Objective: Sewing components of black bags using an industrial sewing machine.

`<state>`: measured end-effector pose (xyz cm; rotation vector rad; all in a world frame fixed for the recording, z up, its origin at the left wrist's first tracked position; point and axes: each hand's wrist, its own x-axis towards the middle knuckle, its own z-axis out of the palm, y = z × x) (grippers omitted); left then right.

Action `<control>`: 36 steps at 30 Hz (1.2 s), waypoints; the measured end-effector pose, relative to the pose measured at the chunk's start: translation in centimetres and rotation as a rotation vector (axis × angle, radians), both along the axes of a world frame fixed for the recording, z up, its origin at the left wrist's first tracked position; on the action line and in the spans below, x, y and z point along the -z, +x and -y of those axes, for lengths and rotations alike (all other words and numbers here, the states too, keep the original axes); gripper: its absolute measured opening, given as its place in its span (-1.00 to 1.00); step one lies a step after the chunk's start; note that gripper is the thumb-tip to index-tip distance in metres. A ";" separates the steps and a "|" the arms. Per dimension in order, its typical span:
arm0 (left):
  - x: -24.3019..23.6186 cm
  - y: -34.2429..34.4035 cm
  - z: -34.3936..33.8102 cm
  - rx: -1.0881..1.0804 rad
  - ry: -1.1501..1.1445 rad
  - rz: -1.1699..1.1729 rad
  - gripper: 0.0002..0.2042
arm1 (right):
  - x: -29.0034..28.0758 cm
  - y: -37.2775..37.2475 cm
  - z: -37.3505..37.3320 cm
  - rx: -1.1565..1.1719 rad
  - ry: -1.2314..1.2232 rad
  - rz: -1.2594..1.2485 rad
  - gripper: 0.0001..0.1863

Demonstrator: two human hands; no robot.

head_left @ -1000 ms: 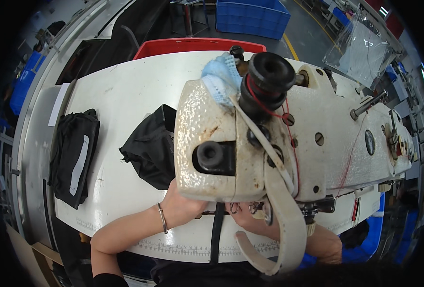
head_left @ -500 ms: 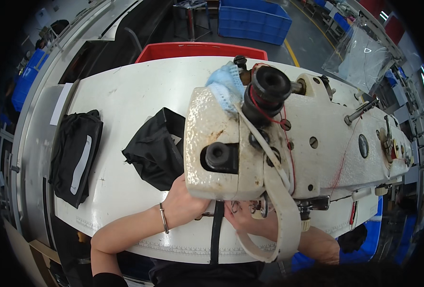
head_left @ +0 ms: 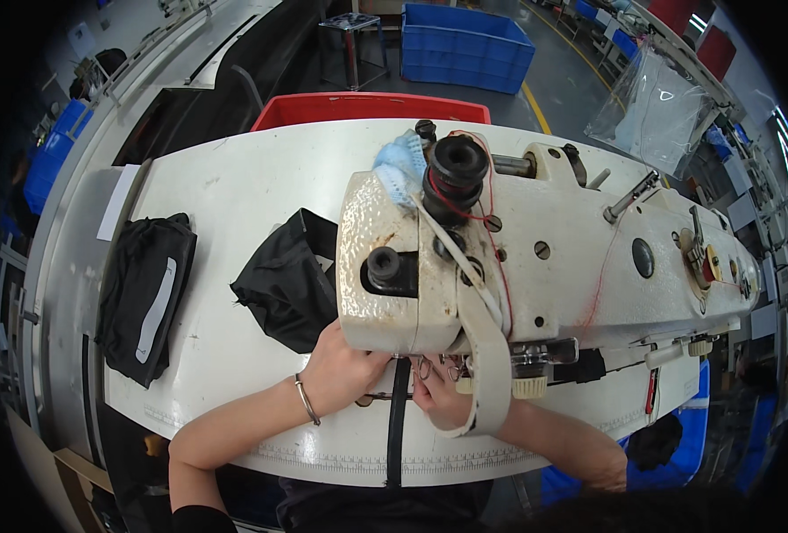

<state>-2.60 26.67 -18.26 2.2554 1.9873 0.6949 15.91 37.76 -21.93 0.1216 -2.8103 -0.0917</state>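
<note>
The left hand (head_left: 339, 373) sits right under the front end of the big cream sewing machine (head_left: 536, 258); its fingers are bent and press down on a black strap (head_left: 396, 417) that runs from under the machine to the near edge of the bench (head_left: 234, 191); I cannot tell if the grip is closed on the strap, because the machine hides the fingertips; a thin metal bracelet (head_left: 305, 400) goes round the wrist. The right hand (head_left: 443, 395) is just beside the left hand, also tucked under the machine; its fingers curl by the strap, but I cannot tell if its grip holds anything. A wide cream belt (head_left: 487, 373) hangs down from the machine and loops over the right hand. To the left of the machine lies a crumpled black cloth piece (head_left: 283, 280), touching the machine; further left of the machine, well apart, lies a flat black cloth piece (head_left: 141, 298) with a pale stripe. Behind the machine stands a red bin (head_left: 367, 108); further back is a blue crate (head_left: 465, 46).
</note>
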 end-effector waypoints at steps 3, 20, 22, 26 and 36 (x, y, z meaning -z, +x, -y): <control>0.3 0.6 0.0 -0.027 0.157 -0.087 -0.79 | 1.2 0.4 -1.1 -0.040 -0.174 -0.140 -0.59; -4.0 1.8 2.2 -0.002 -0.056 0.097 -0.78 | -4.6 -1.2 0.0 -0.309 0.398 -0.054 -0.65; -4.1 1.1 2.1 -0.028 -0.082 0.157 -0.74 | -3.7 -1.1 0.2 -0.237 0.209 -0.082 -0.66; -3.2 0.3 1.5 -0.100 -0.003 0.271 -0.63 | -2.2 -0.5 -0.1 -0.157 -0.038 -0.200 -0.63; -2.0 1.3 3.0 0.228 0.124 -0.267 -0.67 | -1.5 1.7 1.3 -0.162 -0.089 -0.137 -0.75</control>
